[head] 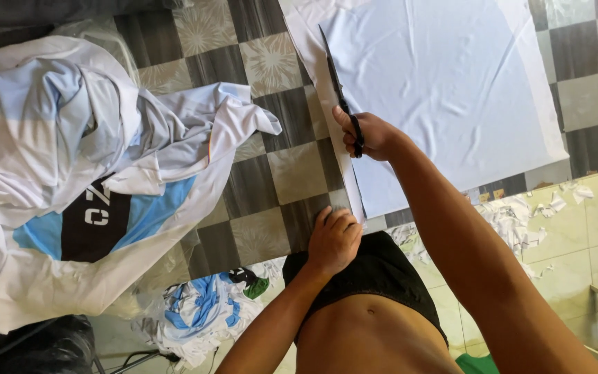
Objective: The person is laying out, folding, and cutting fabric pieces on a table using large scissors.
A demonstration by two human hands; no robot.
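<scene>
1. Checked vinyl in grey and cream covers our worktop (pixel 292 173), which fills most of the frame; below its near edge lies a pale tiled floor (pixel 569 235) strewn with white fabric scraps (pixel 513 218).
2. Our right hand (pixel 372 135), just right of centre, is closed through the loops of black scissors (pixel 340 93), whose blades point toward the top of the frame and run along the left edge of the white fabric sheet (pixel 444 90).
3. That sheet lies flat across the upper right of the frame, so the blades can follow a long straight line; a narrow strip (pixel 351 180) already hangs apart from it on the left.
4. Our left hand (pixel 333 239), at lower centre, presses palm down with fingers curled on the near end of the strip at the worktop's edge, apparently to keep the cloth taut and still; it grips nothing that we can see.
5. Farther out, at left, a heap of white, light blue and black sports shirts (pixel 77 180) sits well apart from the cutting line.
6. More blue and white offcuts (pixel 202 312) lie on the floor at lower left.
</scene>
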